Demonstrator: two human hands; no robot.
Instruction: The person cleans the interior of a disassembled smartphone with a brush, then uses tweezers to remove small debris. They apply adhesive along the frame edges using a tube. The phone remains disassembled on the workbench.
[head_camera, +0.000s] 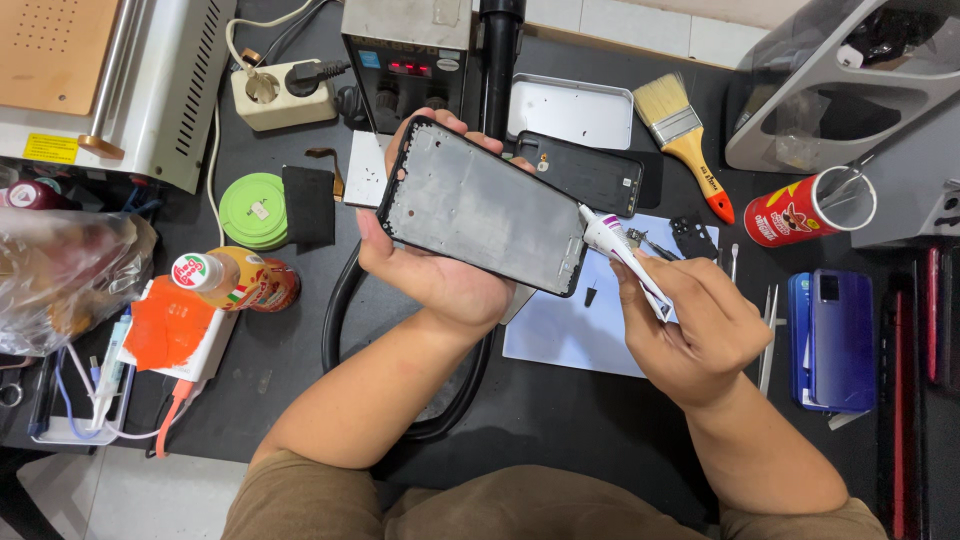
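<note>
**Glue tube at the phone frame's edge**

A dark, crowded table (560, 400) fills the view. At centre frame, the left hand (440, 270) has its fingers wrapped around a bare phone frame (485, 208). The right hand (700, 330) pinches a white glue tube (622, 255), its tip touching the frame's right edge. A hard squeeze could likely smear glue inward.

Two bare forearms, no sleeves seen below elbows. No watch, no rings, no gloves on left grip (440, 270) or right grip (700, 330). Fingernails short, unpainted. Olive-brown plain fabric garment (480, 505) covered lap along bottom edge, soft folds in cloth, no pattern, no visible seams or pockets.
</note>
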